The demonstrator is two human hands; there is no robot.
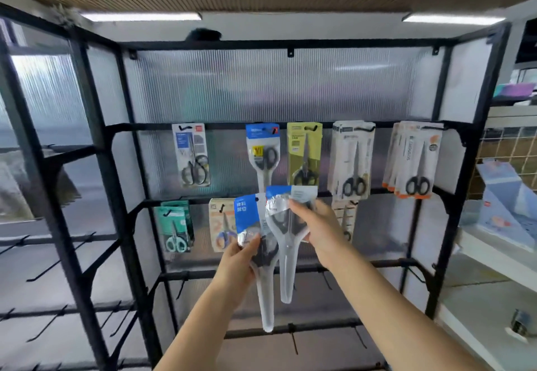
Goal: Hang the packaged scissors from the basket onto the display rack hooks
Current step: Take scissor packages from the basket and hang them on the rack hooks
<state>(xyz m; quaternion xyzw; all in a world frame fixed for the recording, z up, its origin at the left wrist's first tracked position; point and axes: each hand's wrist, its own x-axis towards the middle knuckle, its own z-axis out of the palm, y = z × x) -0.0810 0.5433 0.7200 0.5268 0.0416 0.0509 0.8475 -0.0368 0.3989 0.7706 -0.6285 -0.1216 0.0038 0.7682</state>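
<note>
Both hands are raised in front of the black display rack (96,138). My left hand (236,266) grips a blue-topped clear scissors pack (247,216) by its middle, blade tip pointing down. My right hand (315,225) holds a second blue-topped scissors pack (286,254) by its upper part, just right of the first and slightly overlapping it. A matching blue pack (263,149) hangs on the top-row hook straight above them. The basket is out of view.
Other scissors packs hang on the top row: white (191,155), olive (304,152), grey-white (353,158), orange-trimmed (414,158). A teal pack (174,225) and a beige pack (222,224) hang on the second row. Bare hooks (325,279) jut out lower down. White shelves (494,254) stand at right.
</note>
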